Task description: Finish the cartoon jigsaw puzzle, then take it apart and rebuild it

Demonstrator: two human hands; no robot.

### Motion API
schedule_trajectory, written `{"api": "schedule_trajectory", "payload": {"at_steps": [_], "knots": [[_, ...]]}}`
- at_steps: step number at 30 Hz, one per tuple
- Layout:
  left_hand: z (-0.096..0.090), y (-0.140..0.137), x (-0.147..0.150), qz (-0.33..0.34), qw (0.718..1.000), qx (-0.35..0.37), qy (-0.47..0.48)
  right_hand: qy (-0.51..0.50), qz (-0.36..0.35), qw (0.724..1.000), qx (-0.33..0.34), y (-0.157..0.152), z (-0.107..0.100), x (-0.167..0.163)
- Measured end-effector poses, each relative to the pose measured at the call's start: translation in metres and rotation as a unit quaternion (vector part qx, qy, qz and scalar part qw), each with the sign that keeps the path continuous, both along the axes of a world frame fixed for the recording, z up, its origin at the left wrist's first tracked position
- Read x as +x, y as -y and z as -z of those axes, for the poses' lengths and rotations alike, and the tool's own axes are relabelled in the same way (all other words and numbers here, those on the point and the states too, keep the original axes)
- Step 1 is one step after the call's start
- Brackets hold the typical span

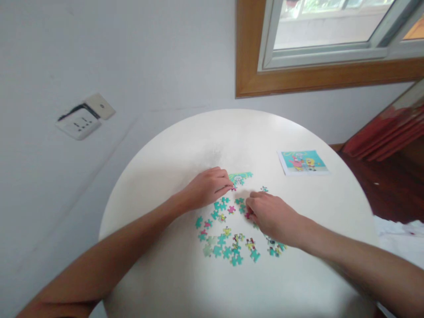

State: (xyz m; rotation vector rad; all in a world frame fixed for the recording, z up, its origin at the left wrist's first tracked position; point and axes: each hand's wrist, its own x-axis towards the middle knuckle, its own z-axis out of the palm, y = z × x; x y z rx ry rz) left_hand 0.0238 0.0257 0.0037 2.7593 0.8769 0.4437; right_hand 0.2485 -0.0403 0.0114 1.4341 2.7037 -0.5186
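Note:
My left hand [212, 186] is closed in a pinch on a small pink puzzle piece [233, 188], just below a joined section of the jigsaw puzzle [239, 178]. That section is green with a pale cartoon face and is partly hidden behind my fingers. To the right, my right hand [270, 214] rests low over the table, fingers curled at a dark pink puzzle piece [247, 215]. Between and below the hands lie many loose pieces, mostly teal, such as a teal piece [227, 252], a pink piece [231, 210] and a yellow piece [227, 231].
The round white table [159, 176] stands against the wall. A picture card [303, 162] with cartoon figures lies at its right back. A wall socket [79, 123] is at left, a wood-framed window [251, 81] above, and a red curtain [387, 132] at right.

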Motion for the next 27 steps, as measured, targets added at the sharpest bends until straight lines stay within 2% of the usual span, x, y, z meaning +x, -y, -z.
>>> {"api": "schedule_trajectory", "payload": {"at_steps": [4, 8, 13, 17, 21, 27], "knots": [[-0.001, 0.000, 0.000, -0.001, 1.000, -0.004, 0.002, 0.011, -0.027, 0.999, 0.021, 0.006, -0.002, -0.001], [0.000, -0.002, -0.002, -0.014, 1.000, -0.005, 0.006, 0.004, -0.034, 0.999, 0.009, 0.008, 0.002, -0.001], [0.001, -0.005, -0.005, 0.008, 1.000, 0.010, -0.004, -0.082, -0.049, 0.995, -0.034, 0.002, 0.005, 0.005], [0.002, -0.007, -0.006, 0.040, 0.998, 0.040, -0.038, -0.185, -0.007, 0.980, -0.070, -0.011, 0.002, 0.010], [0.006, -0.011, -0.007, 0.048, 0.996, 0.047, -0.058, -0.311, 0.070, 0.939, -0.130, -0.029, 0.007, 0.012], [0.015, -0.021, -0.011, 0.054, 0.996, 0.052, -0.041, -0.451, 0.154, 0.844, -0.246, -0.042, 0.018, 0.007]]}}
